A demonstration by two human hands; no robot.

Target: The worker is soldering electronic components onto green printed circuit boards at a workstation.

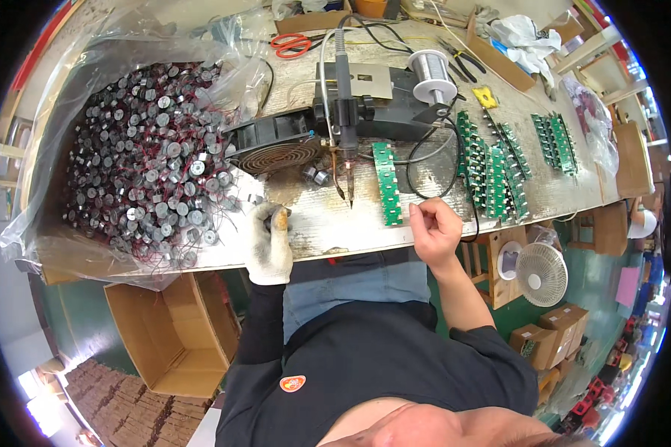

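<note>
My left hand (269, 246), in a white glove with dark-stained fingertips, rests at the table's near edge. Its fingers are curled together, with a small dark bit at their tips that I cannot make out. My bare right hand (435, 229) is closed beside the lower end of a green circuit board strip (386, 185); what its fingers may hold is hidden. Between the hands, a soldering iron (350, 175) hangs tip down in a stand, a thin feed tube alongside. Left of it, a heap of small round motors (156, 156) with red wires fills a plastic-lined box.
Behind the iron stand a black fan (276, 145) and a solder wire spool (432, 74). More green board strips (494, 175) lie to the right. Red-handled scissors (291, 45) and pliers (466, 59) lie at the back. A cardboard box (175, 335) sits below the table's left side.
</note>
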